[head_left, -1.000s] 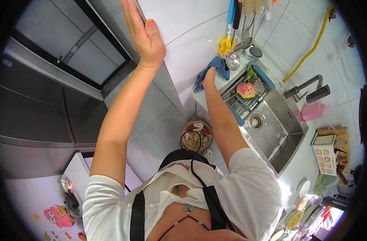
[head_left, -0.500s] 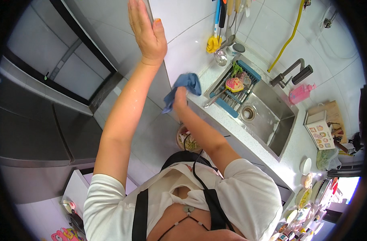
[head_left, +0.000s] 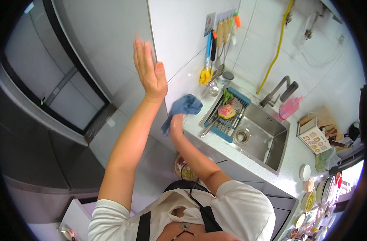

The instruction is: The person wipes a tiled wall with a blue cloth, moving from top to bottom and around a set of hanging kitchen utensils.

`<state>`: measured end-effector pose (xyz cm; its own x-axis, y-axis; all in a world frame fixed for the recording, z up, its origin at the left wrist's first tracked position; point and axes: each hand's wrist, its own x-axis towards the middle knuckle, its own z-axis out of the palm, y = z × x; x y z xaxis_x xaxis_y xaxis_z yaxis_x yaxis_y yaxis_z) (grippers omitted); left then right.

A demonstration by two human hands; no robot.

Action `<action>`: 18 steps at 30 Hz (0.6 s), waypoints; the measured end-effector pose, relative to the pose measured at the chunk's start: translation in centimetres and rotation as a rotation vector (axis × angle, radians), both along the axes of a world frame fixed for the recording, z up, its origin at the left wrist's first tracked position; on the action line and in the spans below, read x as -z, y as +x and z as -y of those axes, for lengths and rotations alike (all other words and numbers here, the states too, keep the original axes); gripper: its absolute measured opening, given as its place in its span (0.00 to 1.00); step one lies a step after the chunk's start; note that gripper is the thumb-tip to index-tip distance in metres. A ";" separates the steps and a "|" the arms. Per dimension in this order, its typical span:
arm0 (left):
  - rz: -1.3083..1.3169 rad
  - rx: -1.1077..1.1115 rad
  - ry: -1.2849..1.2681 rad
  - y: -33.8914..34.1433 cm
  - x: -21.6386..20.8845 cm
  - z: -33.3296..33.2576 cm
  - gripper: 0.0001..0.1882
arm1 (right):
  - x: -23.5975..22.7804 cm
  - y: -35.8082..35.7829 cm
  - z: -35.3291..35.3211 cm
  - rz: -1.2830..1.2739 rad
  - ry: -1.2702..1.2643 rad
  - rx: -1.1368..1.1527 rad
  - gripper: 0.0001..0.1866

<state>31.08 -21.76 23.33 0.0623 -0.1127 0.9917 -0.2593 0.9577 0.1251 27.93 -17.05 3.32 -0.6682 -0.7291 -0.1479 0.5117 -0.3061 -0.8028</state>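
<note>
My left hand [head_left: 152, 82] is raised, its fingers stretched out, at the edge where the grey wall meets the white wall panel [head_left: 173, 36]. It holds nothing. Bunched up in my right hand [head_left: 176, 126] is a blue cloth [head_left: 186, 106], spread partly over the fingers, which it mostly hides. The cloth lies against the lower white wall, by the left end of the pale countertop [head_left: 195, 127]. Just right of it, a drying rack [head_left: 223, 127] with greens and a pink-and-yellow item sits across the steel sink [head_left: 268, 141].
Utensils [head_left: 215, 44] hang on the wall above the rack. A dark tap [head_left: 280, 91] and pink soap bottle [head_left: 291, 108] stand behind the sink. Several dishes [head_left: 309, 199] crowd the right counter. A bin [head_left: 187, 172] with scraps stands on the floor below my right arm.
The whole view has tilted upward, so both hands and the sink sit lower in the picture. My right hand still grips the cloth; the left stays flat at the wall edge.
</note>
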 end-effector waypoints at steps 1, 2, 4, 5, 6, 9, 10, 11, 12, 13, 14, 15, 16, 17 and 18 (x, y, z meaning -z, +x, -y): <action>0.007 0.024 0.010 0.2 0.1 0.1 0.26 | 1.4 0.2 -0.2 -0.179 -0.116 -0.047 0.28; 0.013 0.045 0.011 0.6 0.1 0.3 0.26 | -1.7 0.1 -0.8 -0.238 -0.132 -0.015 0.23; 0.020 0.059 0.000 0.4 0.1 0.4 0.26 | -4.7 -4.7 0.6 -0.586 -0.084 -0.166 0.21; 0.033 0.058 -0.005 -0.5 0.2 0.2 0.26 | -7.3 -7.0 1.0 -0.706 -0.164 -0.073 0.18; 0.036 0.035 -0.011 -0.7 0.1 0.2 0.26 | -11.0 -8.4 1.4 -0.834 -0.249 0.000 0.16; 0.042 -0.014 0.016 -0.1 0.1 0.0 0.26 | -19.5 -8.9 0.4 -0.917 -0.302 -0.118 0.14; 0.046 -0.021 0.023 -0.2 -0.2 -0.2 0.26 | -20.6 -8.9 0.7 -0.901 -0.371 -0.108 0.13; 0.040 0.001 0.055 -0.2 -0.4 -0.9 0.25 | -21.6 -8.2 1.0 -0.932 -0.508 0.016 0.14; 0.028 0.011 0.037 -0.2 -0.6 -1.5 0.25 | -22.1 -8.2 0.9 -0.950 -0.456 -0.028 0.15; 0.016 0.018 0.020 -0.1 -0.9 -2.2 0.24 | -22.6 -8.6 0.7 -0.968 -0.406 -0.073 0.15; 0.005 0.028 0.005 -0.3 -1.5 -2.9 0.24 | -22.8 -9.1 0.6 -0.984 -0.350 -0.117 0.16; 0.055 0.025 -0.070 -0.3 -2.5 -3.3 0.23 | -23.1 -9.6 1.3 -0.999 -0.385 -0.097 0.16; 0.112 0.029 -0.089 -0.4 -3.7 -3.5 0.23 | -23.8 -9.8 1.8 -0.962 -0.402 -0.091 0.16; 0.150 0.041 -0.106 -0.9 -4.9 -3.6 0.23 | -25.1 -10.1 2.0 -0.945 -0.412 -0.083 0.16; 0.190 0.050 -0.122 -1.2 -6.1 -3.7 0.23 | -26.1 -10.6 2.5 -0.926 -0.422 -0.078 0.16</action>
<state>29.89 -18.03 29.47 -0.1294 0.0106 0.9915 -0.2192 0.9749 -0.0390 17.33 -19.53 29.38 -0.3383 -0.6483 0.6821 -0.2244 -0.6484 -0.7275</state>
